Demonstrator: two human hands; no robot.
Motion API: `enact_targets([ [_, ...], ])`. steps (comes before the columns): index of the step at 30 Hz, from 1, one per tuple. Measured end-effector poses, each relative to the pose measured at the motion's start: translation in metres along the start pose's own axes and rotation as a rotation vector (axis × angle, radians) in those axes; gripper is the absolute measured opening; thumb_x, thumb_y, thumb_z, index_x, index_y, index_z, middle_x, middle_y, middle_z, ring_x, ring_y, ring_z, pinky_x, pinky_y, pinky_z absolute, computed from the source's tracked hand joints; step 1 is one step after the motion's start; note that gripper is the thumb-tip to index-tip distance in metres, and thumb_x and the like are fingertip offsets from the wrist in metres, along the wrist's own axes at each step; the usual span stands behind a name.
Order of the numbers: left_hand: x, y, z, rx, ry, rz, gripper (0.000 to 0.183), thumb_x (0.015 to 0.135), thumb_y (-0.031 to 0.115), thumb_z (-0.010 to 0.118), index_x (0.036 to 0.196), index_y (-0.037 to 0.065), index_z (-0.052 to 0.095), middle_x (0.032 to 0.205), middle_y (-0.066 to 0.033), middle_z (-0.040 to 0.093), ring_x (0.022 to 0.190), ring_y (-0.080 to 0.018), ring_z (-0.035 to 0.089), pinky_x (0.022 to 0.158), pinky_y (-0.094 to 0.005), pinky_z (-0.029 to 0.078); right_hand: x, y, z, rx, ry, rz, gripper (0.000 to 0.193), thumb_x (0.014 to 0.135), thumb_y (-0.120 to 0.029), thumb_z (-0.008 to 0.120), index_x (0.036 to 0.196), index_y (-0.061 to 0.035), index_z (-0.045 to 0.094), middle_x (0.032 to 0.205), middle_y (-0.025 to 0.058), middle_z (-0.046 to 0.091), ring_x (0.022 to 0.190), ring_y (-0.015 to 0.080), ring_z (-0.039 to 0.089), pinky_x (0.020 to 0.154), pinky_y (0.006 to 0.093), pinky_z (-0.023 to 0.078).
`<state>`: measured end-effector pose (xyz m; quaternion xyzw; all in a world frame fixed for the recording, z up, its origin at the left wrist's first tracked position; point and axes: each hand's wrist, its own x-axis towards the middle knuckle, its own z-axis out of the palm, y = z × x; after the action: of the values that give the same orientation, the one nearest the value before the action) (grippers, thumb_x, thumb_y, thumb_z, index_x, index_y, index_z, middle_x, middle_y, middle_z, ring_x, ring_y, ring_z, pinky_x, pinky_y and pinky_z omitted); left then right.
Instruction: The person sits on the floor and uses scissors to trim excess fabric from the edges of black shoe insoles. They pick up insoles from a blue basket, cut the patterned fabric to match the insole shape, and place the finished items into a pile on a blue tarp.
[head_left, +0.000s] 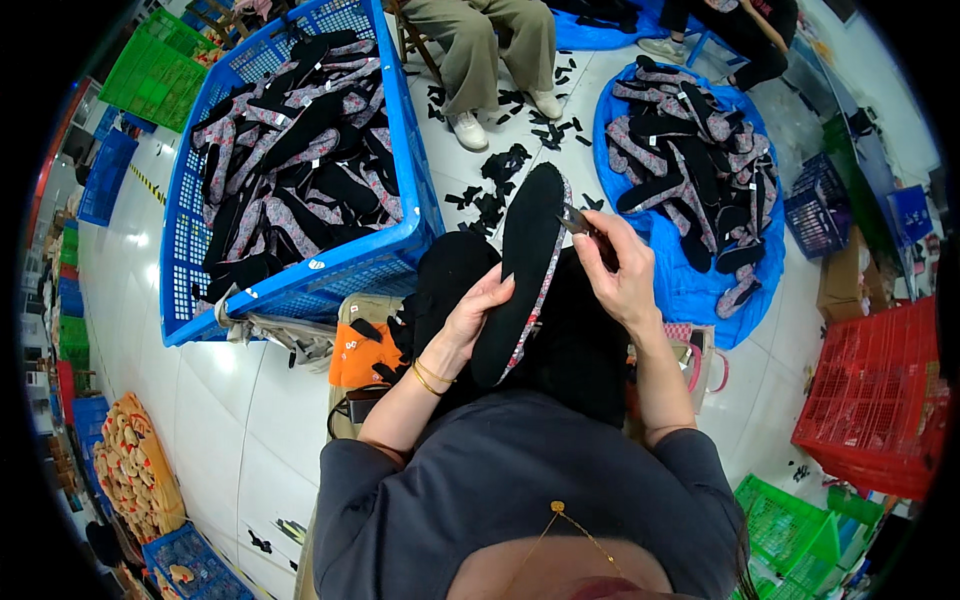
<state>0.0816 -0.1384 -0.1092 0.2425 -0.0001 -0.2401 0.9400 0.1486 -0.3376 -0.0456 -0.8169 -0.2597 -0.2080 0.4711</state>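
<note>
A slipper [518, 270] with a black sole and a floral red-and-grey edge is held upright over my lap, its sole turned toward me. My left hand [472, 315] is closed on its left side, thumb lying on the black sole. In my right hand [622, 268] is a small pair of dark thread snips [573, 219]. Their tip meets the slipper's right edge near the upper end. Whether the blades are closed on a thread is too small to tell.
At the left a large blue crate [415, 190] holds a heap of similar slippers. More lie on a blue sheet [745, 300] at the right. Black scraps [500, 170] litter the floor ahead, near a seated person's shoes [468, 131]. Red crates [870, 400] stand at the far right.
</note>
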Motion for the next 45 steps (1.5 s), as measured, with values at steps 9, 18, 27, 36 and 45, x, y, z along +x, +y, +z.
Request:
enact_targets([
  [9, 0.011, 0.003, 0.007, -0.025, 0.002, -0.082, 0.05, 0.094, 0.017, 0.058, 0.138, 0.004, 0.039, 0.11, -0.0108, 0.063, 0.087, -0.019, 0.067, 0.075, -0.0334, 0.059, 0.014, 0.018, -0.014, 0.18, -0.053, 0.098, 0.023, 0.085, -0.012, 0.07, 0.103, 0.0003, 0.062, 0.079, 0.003, 0.06, 0.062, 0.0097, 0.053, 0.054, 0.0234, 0.042],
  [18, 0.036, 0.011, 0.02, 0.366, 0.186, 0.1, 0.054, 0.094, 0.018, 0.059, 0.141, 0.003, 0.038, 0.126, -0.0106, 0.059, 0.106, -0.0173, 0.063, 0.092, -0.0304, 0.052, 0.024, 0.078, -0.02, 0.748, 0.086, 0.68, 0.026, 0.099, -0.027, 0.054, 0.107, -0.0028, 0.059, 0.073, -0.0064, 0.048, 0.051, -0.0013, 0.032, 0.044, 0.0167, 0.021],
  [27, 0.053, 0.021, 0.03, 0.149, 0.145, -0.016, 0.049, 0.095, 0.016, 0.057, 0.139, 0.004, 0.04, 0.119, -0.0089, 0.061, 0.098, -0.0148, 0.065, 0.082, -0.0284, 0.056, 0.019, 0.066, 0.003, 0.371, 0.032, 0.31, 0.024, 0.09, -0.014, 0.067, 0.107, 0.0012, 0.059, 0.079, -0.0005, 0.06, 0.068, 0.0041, 0.05, 0.061, 0.0201, 0.041],
  [36, 0.059, 0.028, 0.022, 0.337, 0.192, 0.059, 0.051, 0.093, 0.013, 0.06, 0.139, 0.002, 0.041, 0.124, -0.009, 0.058, 0.107, -0.0146, 0.06, 0.094, -0.0279, 0.048, 0.041, 0.086, 0.004, 0.935, 0.148, 0.662, 0.028, 0.099, -0.03, 0.053, 0.098, -0.0024, 0.057, 0.07, -0.0037, 0.05, 0.05, -0.0003, 0.033, 0.041, 0.0161, 0.022],
  [45, 0.069, 0.026, 0.015, 1.297, 0.335, 0.523, 0.049, 0.087, 0.014, 0.07, 0.129, -0.003, 0.051, 0.117, -0.0123, 0.056, 0.107, -0.0202, 0.055, 0.093, -0.0299, 0.043, 0.035, 0.082, 0.007, 0.89, 0.084, 0.681, 0.037, 0.097, -0.03, 0.057, 0.119, -0.0001, 0.052, 0.094, 0.0019, 0.06, 0.047, 0.0006, 0.035, 0.038, 0.0163, 0.021],
])
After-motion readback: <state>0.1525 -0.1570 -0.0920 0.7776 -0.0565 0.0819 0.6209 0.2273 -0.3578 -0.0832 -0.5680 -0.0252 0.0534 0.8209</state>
